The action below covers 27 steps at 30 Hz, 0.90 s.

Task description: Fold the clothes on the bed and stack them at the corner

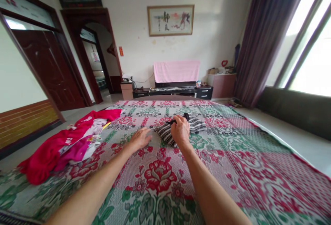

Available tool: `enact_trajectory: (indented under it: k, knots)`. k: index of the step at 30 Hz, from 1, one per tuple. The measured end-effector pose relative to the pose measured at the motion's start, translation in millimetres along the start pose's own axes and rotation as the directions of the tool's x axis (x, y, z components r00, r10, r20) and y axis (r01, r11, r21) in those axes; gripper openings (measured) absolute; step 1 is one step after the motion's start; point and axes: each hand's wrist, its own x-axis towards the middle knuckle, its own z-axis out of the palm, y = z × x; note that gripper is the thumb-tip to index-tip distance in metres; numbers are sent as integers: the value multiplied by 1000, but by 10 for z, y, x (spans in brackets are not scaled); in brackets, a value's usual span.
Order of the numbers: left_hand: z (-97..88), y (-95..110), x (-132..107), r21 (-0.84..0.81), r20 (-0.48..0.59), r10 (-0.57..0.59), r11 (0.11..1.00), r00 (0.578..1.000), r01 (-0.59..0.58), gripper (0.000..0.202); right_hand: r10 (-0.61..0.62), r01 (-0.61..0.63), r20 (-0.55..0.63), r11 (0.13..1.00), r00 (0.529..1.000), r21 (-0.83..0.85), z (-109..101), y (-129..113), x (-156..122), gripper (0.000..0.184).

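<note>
A folded black-and-white striped garment lies on the flowered bed cover in front of me. My right hand rests on its near part with the fingers closed, pinching a dark strip of cloth at the garment's top. My left hand lies on the cover just left of the garment, fingers stretched out and together, holding nothing.
A heap of red, pink and white clothes lies at the bed's left side. Beyond the bed stand a low black cabinet and a screen under a pink towel. Doorways open at the left; a dark curtain and window are at the right.
</note>
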Motion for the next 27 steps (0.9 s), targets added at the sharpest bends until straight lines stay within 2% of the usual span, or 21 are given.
enact_trajectory:
  k: [3,6,10,14,20,22,24,27]
  knots:
    - [206,172,-76,-68,-43,49,996,998,-52,39,180,-174,51,979,982,-108,-96,250,78,39]
    - [295,266,-162,-21,-100,30,999,995,-33,37,284,-260,143,951,948,-167,-131,409,84,41]
    - [300,291,-233,-18,-148,38,999,988,-41,31,301,-266,197,946,933,-187,-151,482,96,30]
    - [297,250,-231,-84,-170,53,994,984,-68,29,308,-258,214,938,927,-230,-190,455,144,27]
    - [291,204,-203,-281,-247,-69,960,967,-3,32,207,-145,239,957,949,-251,-375,227,281,26]
    - [264,211,-205,-346,-265,-120,938,957,22,32,150,-75,287,964,946,-255,-466,118,321,25]
    - [233,231,-213,-414,-263,-177,909,948,55,33,78,28,402,968,912,-250,-556,6,337,22]
    - [201,277,-223,-503,-230,-256,857,939,111,38,-74,231,619,957,782,-177,-651,-173,297,19]
